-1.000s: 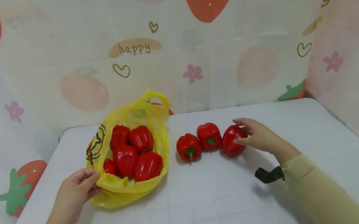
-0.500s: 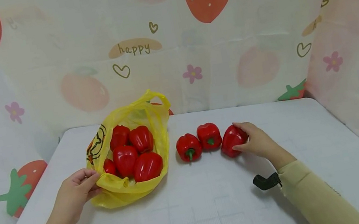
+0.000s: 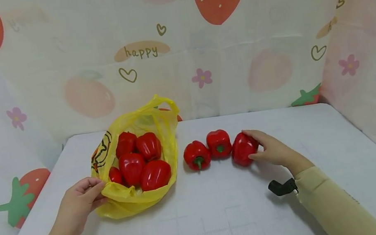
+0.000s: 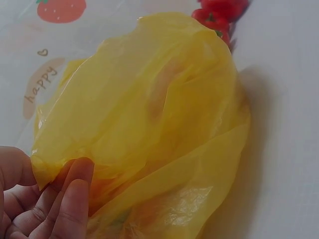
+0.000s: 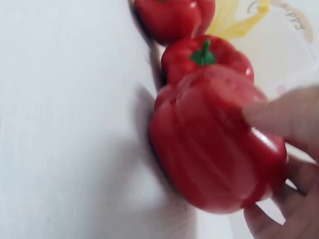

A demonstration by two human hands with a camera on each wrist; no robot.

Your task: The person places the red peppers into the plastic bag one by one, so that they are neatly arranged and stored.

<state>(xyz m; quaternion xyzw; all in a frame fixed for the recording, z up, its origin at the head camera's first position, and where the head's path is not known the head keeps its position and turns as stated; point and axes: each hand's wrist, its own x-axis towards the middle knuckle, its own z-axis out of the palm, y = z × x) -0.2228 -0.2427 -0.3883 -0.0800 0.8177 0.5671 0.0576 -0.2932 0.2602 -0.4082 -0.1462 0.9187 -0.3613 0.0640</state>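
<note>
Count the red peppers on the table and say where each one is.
8: five in the yellow bag, held by the left hand; three in a row beside it, the rightmost pepper gripped by the right hand. More may be hidden.

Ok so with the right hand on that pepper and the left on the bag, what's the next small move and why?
Probably lift the pepper off the table. The right hand already has its fingers curled round it at the right end of a row of three loose peppers, and the left hand pinches the yellow bag by its rim, its mouth open beside them with more peppers inside.
</note>
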